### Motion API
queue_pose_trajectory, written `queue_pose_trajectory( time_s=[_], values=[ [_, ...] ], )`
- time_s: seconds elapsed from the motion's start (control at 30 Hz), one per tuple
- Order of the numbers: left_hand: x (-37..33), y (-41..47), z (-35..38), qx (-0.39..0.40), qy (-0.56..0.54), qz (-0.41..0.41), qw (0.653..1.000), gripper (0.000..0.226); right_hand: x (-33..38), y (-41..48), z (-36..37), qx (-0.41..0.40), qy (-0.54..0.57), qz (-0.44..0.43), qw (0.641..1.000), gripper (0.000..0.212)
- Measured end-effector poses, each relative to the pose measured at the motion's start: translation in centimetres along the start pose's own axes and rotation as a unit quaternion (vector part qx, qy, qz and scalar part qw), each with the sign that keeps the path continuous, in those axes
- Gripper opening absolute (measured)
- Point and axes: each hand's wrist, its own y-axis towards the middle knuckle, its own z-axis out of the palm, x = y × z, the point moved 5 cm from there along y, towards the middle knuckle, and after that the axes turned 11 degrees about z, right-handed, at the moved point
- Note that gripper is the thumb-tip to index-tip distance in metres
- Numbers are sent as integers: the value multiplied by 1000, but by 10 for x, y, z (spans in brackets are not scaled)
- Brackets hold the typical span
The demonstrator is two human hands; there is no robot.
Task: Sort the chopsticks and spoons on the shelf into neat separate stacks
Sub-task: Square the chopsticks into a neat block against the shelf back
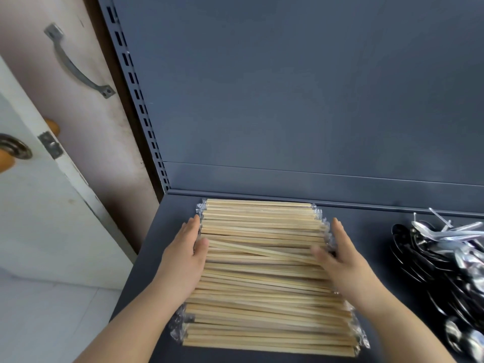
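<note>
We find the chopsticks [262, 281] lying in one broad, flat stack on the dark grey shelf [372, 231], each stick running left to right and the stack reaching from the back lip of the shelf to its near edge. They are pale wood, and crinkled clear wrappers [180, 328] stick out past their ends on both sides. One pair near the middle lies slightly askew across the others. We see the two hands bracketing the far half of the stack. The left hand [188, 255] lies flat against the left ends, fingers straight and pointing away, thumb resting over the top sticks. The right hand [343, 260] lies flat against the right ends in the same way, fingers straight; its thumb reaches onto the top of the stack and is blurred. Neither hand curls round anything; both press inward on the ends. To the right, apart from the chopsticks and with bare shelf between, we see the spoons [450, 258], shiny metal, in a loose overlapping heap that runs off the right edge. Behind stands the grey back panel [288, 87], and on the left a pale door [39, 218] with a metal handle [78, 61].
</note>
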Motion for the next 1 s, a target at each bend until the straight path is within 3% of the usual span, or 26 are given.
queue_pose_trajectory(
  time_s=[0.1, 0.23, 0.4, 0.5, 0.6, 0.73, 0.9, 1.0],
  values=[
    [2, 0, 2, 1, 14, 9, 1000, 58, 5, 3, 2, -2, -160, -69, 985, 88],
    [4, -1, 5, -2, -8, 37, 999, 54, 8, 10, -3, -69, -204, -110, 970, 83],
    [2, -12, 0, -43, 32, 69, 996, 32, 6, 8, 4, -61, -235, -200, 949, 52],
    [-6, -21, -9, -61, 96, 98, 989, 52, 2, 0, 3, -56, -280, -217, 933, 40],
    [-18, -35, -4, 2, 198, 140, 970, 54, -2, -22, 5, -73, -334, -263, 902, 56],
    [-21, -45, 22, 117, 323, 180, 922, 66, -15, -36, 30, -89, -482, -301, 818, 62],
    [-17, -37, 22, 68, 359, 191, 911, 64, -14, -36, 28, -109, -512, -280, 805, 73],
    [-16, -49, 26, 113, 383, 217, 891, 62, -23, -47, 29, -86, -514, -298, 800, 88]
  ],
)
